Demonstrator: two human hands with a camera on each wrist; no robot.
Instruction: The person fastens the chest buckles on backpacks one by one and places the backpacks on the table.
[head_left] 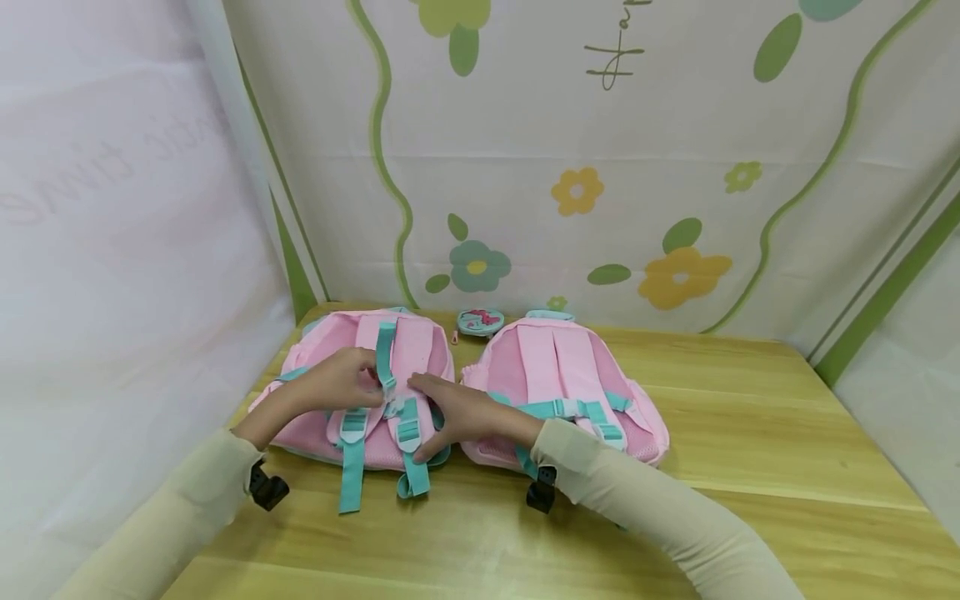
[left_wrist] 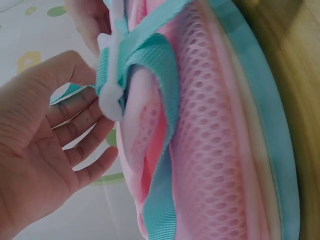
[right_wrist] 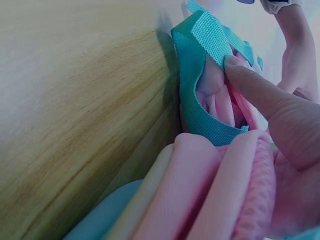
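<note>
A pink backpack (head_left: 441,358) with teal webbing lies back side up at the left of the table. My left hand (head_left: 341,382) is over its shoulder straps, thumb and forefinger pinching a teal strap (head_left: 385,350) beside a pale plastic buckle (left_wrist: 111,95). In the left wrist view the other fingers (left_wrist: 87,145) are spread below the buckle. My right hand (head_left: 461,410) rests at the pack's right shoulder strap, thumb and forefinger wide apart. Its straight thumb touches teal webbing (right_wrist: 212,40) in the right wrist view; its other fingers are largely hidden there.
A second pink backpack (head_left: 502,367) lies close on the right, under my right forearm. Behind the two packs sits a small round teal pouch (head_left: 480,322) with a red pattern. The wooden table (head_left: 750,417) meets printed cloth walls (head_left: 525,233) at the back and sides.
</note>
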